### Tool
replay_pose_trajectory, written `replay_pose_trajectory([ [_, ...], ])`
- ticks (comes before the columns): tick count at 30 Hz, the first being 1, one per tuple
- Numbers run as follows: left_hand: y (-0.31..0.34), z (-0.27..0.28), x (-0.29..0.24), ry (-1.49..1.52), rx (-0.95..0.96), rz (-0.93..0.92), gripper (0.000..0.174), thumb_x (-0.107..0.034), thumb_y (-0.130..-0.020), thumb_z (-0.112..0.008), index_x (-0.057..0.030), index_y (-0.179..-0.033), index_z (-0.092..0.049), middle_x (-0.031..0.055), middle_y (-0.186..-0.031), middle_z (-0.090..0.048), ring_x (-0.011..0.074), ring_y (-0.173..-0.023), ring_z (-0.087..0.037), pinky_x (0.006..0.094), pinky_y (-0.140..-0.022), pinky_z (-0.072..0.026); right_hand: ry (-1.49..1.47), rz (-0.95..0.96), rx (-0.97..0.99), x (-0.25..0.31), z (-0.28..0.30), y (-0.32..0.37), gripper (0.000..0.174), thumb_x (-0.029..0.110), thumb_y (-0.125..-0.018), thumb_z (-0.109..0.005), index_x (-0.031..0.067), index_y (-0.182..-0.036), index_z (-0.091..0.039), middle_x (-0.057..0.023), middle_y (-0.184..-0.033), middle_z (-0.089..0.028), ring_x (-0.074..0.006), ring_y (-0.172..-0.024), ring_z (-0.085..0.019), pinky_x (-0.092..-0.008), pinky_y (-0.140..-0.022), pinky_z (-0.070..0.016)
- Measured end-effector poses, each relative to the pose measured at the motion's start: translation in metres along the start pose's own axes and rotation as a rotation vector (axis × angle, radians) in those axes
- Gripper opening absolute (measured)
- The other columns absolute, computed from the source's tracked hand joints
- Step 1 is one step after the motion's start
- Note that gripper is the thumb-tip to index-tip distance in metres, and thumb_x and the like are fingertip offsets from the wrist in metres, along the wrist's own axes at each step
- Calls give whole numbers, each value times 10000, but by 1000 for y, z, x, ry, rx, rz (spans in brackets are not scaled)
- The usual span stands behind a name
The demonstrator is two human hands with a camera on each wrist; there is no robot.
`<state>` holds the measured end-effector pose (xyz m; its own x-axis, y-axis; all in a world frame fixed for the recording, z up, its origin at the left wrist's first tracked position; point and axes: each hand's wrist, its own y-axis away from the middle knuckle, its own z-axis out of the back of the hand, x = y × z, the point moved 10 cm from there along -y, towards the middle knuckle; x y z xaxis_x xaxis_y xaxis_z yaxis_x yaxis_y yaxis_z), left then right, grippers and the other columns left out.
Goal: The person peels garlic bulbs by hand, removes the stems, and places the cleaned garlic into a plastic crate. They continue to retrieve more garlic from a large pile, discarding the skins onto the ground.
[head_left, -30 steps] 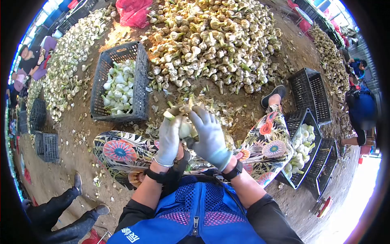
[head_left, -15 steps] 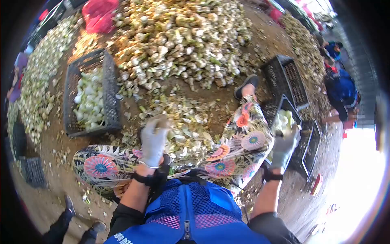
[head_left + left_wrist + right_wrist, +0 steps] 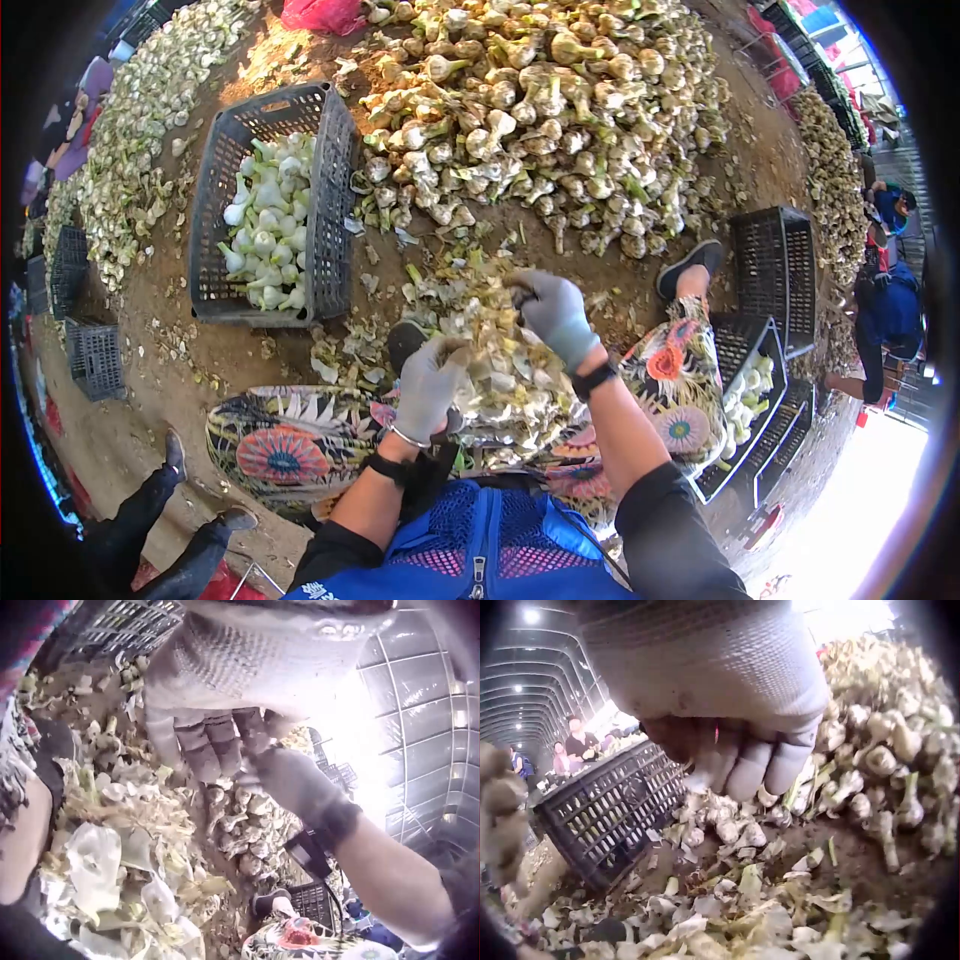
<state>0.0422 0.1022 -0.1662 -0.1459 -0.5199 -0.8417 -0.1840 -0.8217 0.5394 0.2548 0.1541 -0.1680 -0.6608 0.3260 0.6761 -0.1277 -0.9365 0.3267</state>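
My gloved left hand (image 3: 430, 388) hangs over the lap with loosely bent fingers, and nothing shows in it. In the left wrist view its darkened finger pads (image 3: 217, 750) face the right hand. Farther forward, my gloved right hand (image 3: 553, 318) is above a heap of garlic skins (image 3: 505, 385), its fingers curled. A small pale patch shows by those fingers in the right wrist view; I cannot tell whether it is held. Ahead lies a large pile of untrimmed garlic bulbs (image 3: 570, 130), stems still on.
A black crate (image 3: 335, 215) with clean white garlic stands at the front left. Beside the right knee, garlic (image 3: 748, 400) lies in another crate, with more crates (image 3: 790, 270) around it. Both legs flank the skins. Other people are at the far sides.
Both hands were together around a garlic bulb, then the right hand swung out over the right crate. Now it is back at the middle, farther forward, and the bulb is gone from the hands.
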Motion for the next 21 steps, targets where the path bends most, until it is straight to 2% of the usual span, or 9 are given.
replay_pose_trajectory([
  [2, -7, -2, 7, 4, 9, 16, 443, -410, -938, -690, 31, -903, -665, -10, -745, -594, 74, -701, -495, 275, -608, -419, 116, 121, 35, 1, -24, -54, 232, 149, -836, -657, 170, -1047, -751, -97, -1025, -716, -332, -980, -674, -387, -883, -543],
  [4, -11, -10, 26, 36, 68, 178, 573, -548, -907, -682, 23, -869, -666, -34, -702, -540, 64, -663, -453, 268, -577, -384, 234, 231, 67, 6, -56, -102, 411, 72, -782, -613, 145, -1181, -678, -109, -1261, -627, -332, -1102, -630, -414, -930, -524],
  [8, -27, -21, 21, -10, 67, 220, 388, -378, -959, -671, 9, -981, -666, -39, -732, -554, 15, -499, -403, 221, -425, -283, 306, -52, 125, -11, -106, -177, 596, 74, -804, -628, 155, -1380, -502, -124, -1351, -567, -332, -1157, -614, -445, -944, -519],
  [12, -41, -20, 22, -65, 36, 272, 227, -208, -963, -619, 3, -1036, -660, 39, -885, -626, 115, -767, -573, 274, -700, -471, 424, -140, 239, -38, -131, -184, 655, 102, -801, -649, 147, -1426, -461, -160, -1354, -568, -364, -1136, -628, -445, -946, -515],
  [13, -42, -22, 16, -46, 58, 282, 268, -199, -954, -619, 27, -1095, -641, 82, -1008, -638, 156, -936, -583, 305, -870, -468, 307, -226, 169, -50, -124, -177, 639, 95, -790, -665, 158, -1403, -500, -162, -1320, -593, -376, -1094, -645, -435, -931, -523],
  [16, -49, -12, 14, -105, -79, 73, 388, -236, -937, -641, 45, -1200, -593, 94, -1034, -642, 164, -944, -595, 305, -880, -475, -139, -118, -88, -76, -99, -132, 539, 102, -838, -678, 105, -1361, -549, -147, -1196, -667, -313, -1046, -677, -392, -897, -535],
  [18, -49, -7, 16, -199, -76, 4, 520, -269, -899, -683, 50, -1285, -540, 147, -1110, -630, 238, -1016, -613, 341, -935, -476, -796, -447, 110, -77, -104, -65, 452, 138, -895, -640, 18, -1323, -558, -156, -1215, -678, -268, -1048, -688, -368, -886, -537],
  [20, -45, -13, -24, -574, -124, -308, 587, -299, -865, -712, 46, -1303, -528, 207, -1196, -591, 326, -1080, -603, 380, -958, -477, -1146, -464, 99, -50, -105, -7, 403, 179, -952, -596, -27, -1297, -582, -139, -1166, -687, -212, -1013, -683, -309, -860, -530],
  [21, -41, -17, -33, -553, -103, -327, 544, -251, -860, -708, 38, -1291, -543, 227, -1249, -558, 374, -1126, -578, 394, -982, -468, -1026, -346, 80, -32, -95, 13, 376, 181, -967, -584, -35, -1274, -600, -136, -1143, -690, -188, -992, -675, -300, -859, -523],
])
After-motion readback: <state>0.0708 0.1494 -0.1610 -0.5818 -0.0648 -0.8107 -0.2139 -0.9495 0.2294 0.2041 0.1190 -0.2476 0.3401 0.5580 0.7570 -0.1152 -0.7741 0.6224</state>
